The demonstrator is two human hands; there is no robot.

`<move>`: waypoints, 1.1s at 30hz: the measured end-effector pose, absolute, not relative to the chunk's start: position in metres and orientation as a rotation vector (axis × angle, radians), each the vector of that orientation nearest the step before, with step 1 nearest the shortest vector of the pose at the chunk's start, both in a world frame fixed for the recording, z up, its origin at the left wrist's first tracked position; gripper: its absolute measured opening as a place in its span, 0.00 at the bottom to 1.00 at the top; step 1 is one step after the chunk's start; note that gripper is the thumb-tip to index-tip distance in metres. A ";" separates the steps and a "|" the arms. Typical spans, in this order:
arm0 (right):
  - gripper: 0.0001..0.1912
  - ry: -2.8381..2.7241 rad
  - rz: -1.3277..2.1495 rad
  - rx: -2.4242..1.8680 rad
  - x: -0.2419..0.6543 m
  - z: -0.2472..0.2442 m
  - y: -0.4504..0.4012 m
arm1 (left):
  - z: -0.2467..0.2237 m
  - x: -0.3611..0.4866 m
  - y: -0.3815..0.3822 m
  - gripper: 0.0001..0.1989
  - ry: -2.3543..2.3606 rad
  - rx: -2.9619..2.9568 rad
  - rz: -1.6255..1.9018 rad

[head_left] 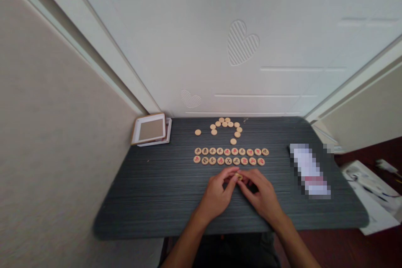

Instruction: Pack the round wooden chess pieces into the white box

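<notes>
A small round piece (239, 177), lettered on its face, sits between a person's fingertips just below centre frame, held over a dark worktop (150, 192). The grip of the left hand (219, 192) is closed on the piece from the left, thumb against its edge; that of the right hand (262, 194) meets it from the right, fingertips together at the rim. The disc, apparently wood, should prove light, stiff and hard to break, though a smooth edge could let it slip; its rim, pinched on opposite sides, is the natural hold, leaving the face uncovered. Just above the hands, red- and dark-lettered discs lie in an upper row (234, 151) and a lower row (228, 161). Beyond them, a loose arc of plain-looking discs (236, 125) curves toward a pale panel (282, 42) with raised hearts. A shallow tray (136, 135) rests at the worktop's upper left; a pixelated object (309, 171) lies at right, its identity unreadable.
</notes>
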State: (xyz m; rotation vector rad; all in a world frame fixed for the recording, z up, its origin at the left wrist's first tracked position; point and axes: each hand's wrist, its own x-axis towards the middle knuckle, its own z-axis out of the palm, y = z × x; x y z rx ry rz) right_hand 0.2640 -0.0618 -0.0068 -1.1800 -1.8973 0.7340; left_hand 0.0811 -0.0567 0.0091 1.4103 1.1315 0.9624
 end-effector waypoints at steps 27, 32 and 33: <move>0.16 -1.869 0.050 -1.562 0.353 -0.034 -0.034 | 0.008 0.085 -0.063 0.08 1.236 1.634 0.869; 0.15 -1.843 0.047 -1.527 0.350 -0.030 -0.038 | 0.008 0.085 -0.063 0.08 1.242 1.646 0.863; 0.15 -1.846 0.047 -1.514 0.349 -0.029 -0.040 | 0.008 0.085 -0.063 0.08 1.240 1.650 0.861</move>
